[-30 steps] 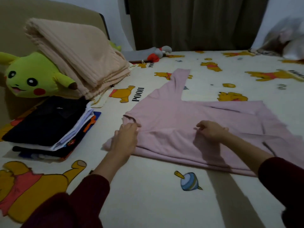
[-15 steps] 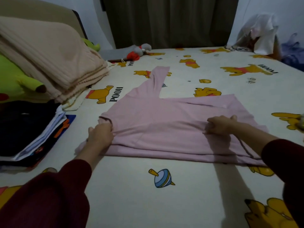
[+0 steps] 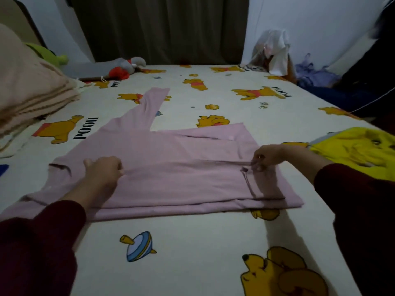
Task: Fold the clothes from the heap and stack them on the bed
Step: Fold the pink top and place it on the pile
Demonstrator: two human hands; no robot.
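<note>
Your pink long-sleeved top [image 3: 171, 159] lies spread flat across the middle of the bed [image 3: 192, 242], partly folded lengthwise, one sleeve reaching away toward the curtain [image 3: 160, 28]; your left hand [image 3: 102, 171] rests on it near the collar end, fingers curled and pinching a ridge of the cloth; your right hand [image 3: 269, 155] pinches the same ridge near the hem end, so the fabric runs taut between both grips. Both arms wear dark red sleeves [image 3: 42, 242]. A yellow garment [image 3: 354, 150] lies crumpled on the bed just beyond your right forearm; a folded beige blanket [image 3: 27, 90] sits at the left edge, a green plush toy [image 3: 47, 53] behind it; a grey and red soft toy [image 3: 126, 67] lies at the far side; white cloth [image 3: 275, 52] is heaped in the far right corner.
</note>
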